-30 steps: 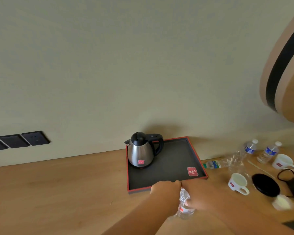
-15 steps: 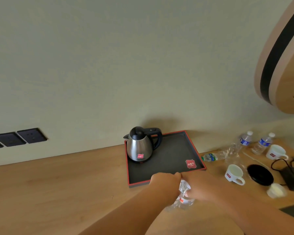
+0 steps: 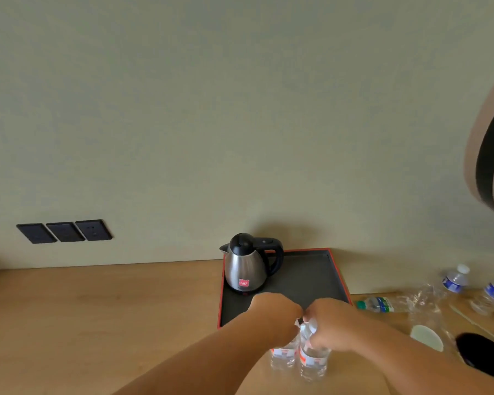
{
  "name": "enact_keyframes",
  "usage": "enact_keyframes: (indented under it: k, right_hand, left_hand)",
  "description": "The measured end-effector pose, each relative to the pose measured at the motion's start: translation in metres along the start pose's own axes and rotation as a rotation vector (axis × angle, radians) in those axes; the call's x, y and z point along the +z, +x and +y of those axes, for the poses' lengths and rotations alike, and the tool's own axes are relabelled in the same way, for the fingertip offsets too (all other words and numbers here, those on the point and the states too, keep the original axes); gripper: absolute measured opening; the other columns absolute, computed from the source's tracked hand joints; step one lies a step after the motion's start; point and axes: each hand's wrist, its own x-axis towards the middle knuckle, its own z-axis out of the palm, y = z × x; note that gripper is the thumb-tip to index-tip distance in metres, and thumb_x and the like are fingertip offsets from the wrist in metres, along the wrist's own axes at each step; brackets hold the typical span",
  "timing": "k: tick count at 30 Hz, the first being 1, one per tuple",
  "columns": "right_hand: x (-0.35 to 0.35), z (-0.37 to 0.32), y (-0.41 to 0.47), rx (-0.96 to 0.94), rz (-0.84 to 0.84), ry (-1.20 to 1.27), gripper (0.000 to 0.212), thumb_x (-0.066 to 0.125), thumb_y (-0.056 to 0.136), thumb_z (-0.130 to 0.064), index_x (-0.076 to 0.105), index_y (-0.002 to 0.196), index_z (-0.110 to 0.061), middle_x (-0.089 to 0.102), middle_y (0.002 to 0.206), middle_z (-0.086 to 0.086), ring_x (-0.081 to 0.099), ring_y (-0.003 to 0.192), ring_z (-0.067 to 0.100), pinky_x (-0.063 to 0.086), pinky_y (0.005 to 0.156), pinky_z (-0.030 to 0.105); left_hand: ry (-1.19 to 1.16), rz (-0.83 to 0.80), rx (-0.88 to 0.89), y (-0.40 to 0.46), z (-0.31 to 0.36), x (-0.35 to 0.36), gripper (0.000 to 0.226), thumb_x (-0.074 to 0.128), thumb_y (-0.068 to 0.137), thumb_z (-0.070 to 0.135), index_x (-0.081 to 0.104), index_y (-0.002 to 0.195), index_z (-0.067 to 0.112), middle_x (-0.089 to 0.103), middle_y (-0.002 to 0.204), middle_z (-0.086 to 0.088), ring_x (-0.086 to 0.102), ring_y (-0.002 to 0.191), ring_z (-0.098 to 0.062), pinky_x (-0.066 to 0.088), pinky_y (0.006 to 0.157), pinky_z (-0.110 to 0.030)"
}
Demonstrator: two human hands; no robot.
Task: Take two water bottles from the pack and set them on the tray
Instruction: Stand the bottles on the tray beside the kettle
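**Two bottles upright under both hands, just short of the tray**

Near the front edge of the worktop (image 3: 97, 309), two water bottles stand side by side and touching: the left bottle (image 3: 283, 356) and the right bottle (image 3: 311, 363). Both are upright, long axis vertical, caps toward the hands. Each is clear with a red-and-white label. Their necks and caps are covered by the hands, and whether pack wrap still binds them is hard to make out; a scrap of white shows between the hands.

The left hand (image 3: 274, 312) sits on top of the left bottle and the right hand (image 3: 330, 320) on top of the right one, knuckles nearly meeting. Fingers of both hands are curled down and clamped around the bottle tops. Both forearms enter from the bottom edge, cut off by it.

Just beyond the hands lies the tray (image 3: 320, 269), dark with a red rim, its near edge partly hidden behind them. One steel kettle (image 3: 246, 266) with a black lid and handle stands on its far left corner.

To the right, well apart, one bottle with a green cap (image 3: 378, 304) lies on its side beside crumpled clear plastic (image 3: 424, 303). Two blue-labelled bottles (image 3: 455, 280) stand upright farther right, the second cut by the frame edge. One white cup (image 3: 427, 337) and one black round disc (image 3: 482, 353) sit nearer the viewer. Three dark wall plates (image 3: 64, 231) are set in the wall at left.
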Motion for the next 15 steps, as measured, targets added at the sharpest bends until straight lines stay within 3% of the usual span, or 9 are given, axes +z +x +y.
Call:
enact_keyframes:
  k: [4,6,8,11,15]
  right_hand:
    - [-0.022,0.014,0.005,-0.033,0.037,0.008,0.012,0.067,0.074,-0.016,0.065,0.081,-0.007,0.04,0.061,0.002,0.042,0.059,0.022,0.024,0.044,0.026]
    - [-0.034,0.02,0.009,-0.061,0.035,-0.001,0.011,0.067,0.074,-0.017,0.058,0.073,-0.01,0.039,0.059,0.003,0.04,0.059,0.023,0.023,0.044,0.028]
    - [-0.046,0.027,0.016,-0.062,0.038,-0.016,0.01,0.068,0.076,-0.017,0.067,0.082,-0.009,0.055,0.068,0.01,0.047,0.064,0.023,0.03,0.049,0.028]
    - [-0.062,0.039,0.026,-0.049,0.022,0.029,0.033,0.07,0.079,-0.017,0.075,0.11,-0.008,0.069,0.086,0.011,0.055,0.07,0.023,0.037,0.056,0.026]
    - [-0.08,0.055,0.039,-0.038,0.027,0.05,0.024,0.072,0.081,-0.018,0.075,0.103,-0.009,0.063,0.08,0.006,0.056,0.069,0.022,0.037,0.053,0.025]
  left_hand:
    - [0.006,0.002,-0.036,0.016,-0.003,-0.019,0.035,0.049,0.104,0.031,0.059,0.137,0.024,0.069,0.123,-0.009,0.064,0.115,-0.033,0.052,0.086,-0.043]
    - [0.013,-0.003,-0.045,0.026,-0.003,-0.029,0.036,0.048,0.105,0.033,0.059,0.138,0.025,0.069,0.125,-0.007,0.063,0.116,-0.032,0.051,0.087,-0.043]
    - [0.01,-0.002,-0.044,0.038,-0.004,-0.038,0.037,0.047,0.105,0.036,0.058,0.139,0.027,0.068,0.127,-0.006,0.063,0.117,-0.031,0.052,0.085,-0.041]
    - [-0.001,0.005,-0.039,0.056,-0.006,-0.047,0.038,0.047,0.105,0.038,0.058,0.14,0.028,0.068,0.131,-0.005,0.064,0.118,-0.029,0.054,0.089,-0.042]
    - [-0.016,0.016,-0.026,0.081,-0.005,-0.061,0.039,0.047,0.106,0.037,0.056,0.143,0.029,0.066,0.135,-0.003,0.063,0.121,-0.028,0.053,0.091,-0.04]
